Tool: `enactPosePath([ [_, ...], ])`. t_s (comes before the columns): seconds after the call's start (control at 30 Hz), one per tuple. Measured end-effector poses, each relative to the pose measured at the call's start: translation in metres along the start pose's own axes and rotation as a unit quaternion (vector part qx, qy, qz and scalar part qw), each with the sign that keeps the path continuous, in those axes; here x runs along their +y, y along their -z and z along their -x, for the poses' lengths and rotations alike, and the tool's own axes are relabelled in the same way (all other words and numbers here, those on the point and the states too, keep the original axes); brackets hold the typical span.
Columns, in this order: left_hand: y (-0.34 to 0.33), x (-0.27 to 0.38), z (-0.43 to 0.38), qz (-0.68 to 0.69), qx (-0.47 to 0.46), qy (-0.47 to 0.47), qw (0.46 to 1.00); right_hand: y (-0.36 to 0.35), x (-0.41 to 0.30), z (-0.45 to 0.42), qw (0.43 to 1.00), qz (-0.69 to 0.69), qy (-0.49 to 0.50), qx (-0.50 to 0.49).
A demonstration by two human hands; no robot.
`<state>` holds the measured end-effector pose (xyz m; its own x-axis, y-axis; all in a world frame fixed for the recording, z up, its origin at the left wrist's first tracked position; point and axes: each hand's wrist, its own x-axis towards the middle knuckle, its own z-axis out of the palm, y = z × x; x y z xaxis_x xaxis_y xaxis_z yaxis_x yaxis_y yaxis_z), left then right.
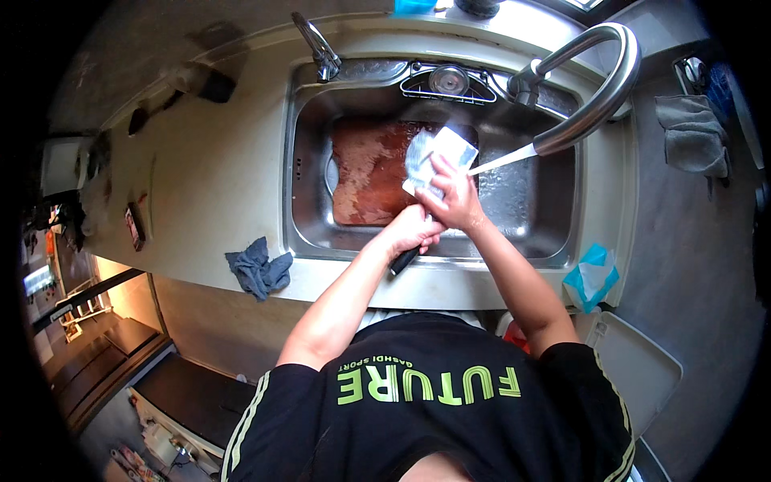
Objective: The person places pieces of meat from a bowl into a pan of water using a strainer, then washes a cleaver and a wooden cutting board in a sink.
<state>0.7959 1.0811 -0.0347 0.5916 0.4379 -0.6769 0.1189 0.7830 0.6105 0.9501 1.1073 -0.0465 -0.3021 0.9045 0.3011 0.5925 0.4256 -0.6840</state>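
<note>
My left hand [415, 230] is closed around the black handle [403, 261] of a broad-bladed kitchen knife, probably a cleaver, over the front of the steel sink. The shiny blade [459, 147] points away from me and reflects bright light. My right hand [452, 191] lies across the blade with its fingers bent. Against the blade's left side is a pale striped cloth or pad [418, 158]; whether my right fingers grip it is hidden. Water from the curved faucet [602, 114] streams past my right fingers. Under the knife, a wet reddish-brown cutting board [373, 181] lies in the sink.
The sink rim [579, 199] surrounds the basin. A wire rack [409, 90] holds a round clear item at the back, near a smaller tap [325, 60]. A dark grey cloth [259, 269] sits on the counter at left, a blue-and-white packet [591, 277] at right.
</note>
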Motion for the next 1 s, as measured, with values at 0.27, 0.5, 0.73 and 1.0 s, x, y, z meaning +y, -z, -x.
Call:
enactPosePath([
  [0.27,-0.014,-0.011,-0.005,-0.030,-0.009,-0.026,0.999,0.009,0.106,-0.016,0.771,-0.391,-0.467,0.187],
  [0.5,0.004,-0.003,-0.024,-0.084,-0.044,-0.015,0.995,-0.002,0.039,0.023,0.636,-0.610,-0.415,0.226],
  [0.73,-0.020,-0.011,-0.026,-0.370,0.331,-0.216,0.840,0.024,0.023,0.006,0.750,-0.456,-0.354,0.323],
  [1.0,-0.015,0.007,-0.033,-0.319,0.417,-0.253,0.813,0.007,-0.029,0.016,0.958,-0.102,-0.196,0.185],
])
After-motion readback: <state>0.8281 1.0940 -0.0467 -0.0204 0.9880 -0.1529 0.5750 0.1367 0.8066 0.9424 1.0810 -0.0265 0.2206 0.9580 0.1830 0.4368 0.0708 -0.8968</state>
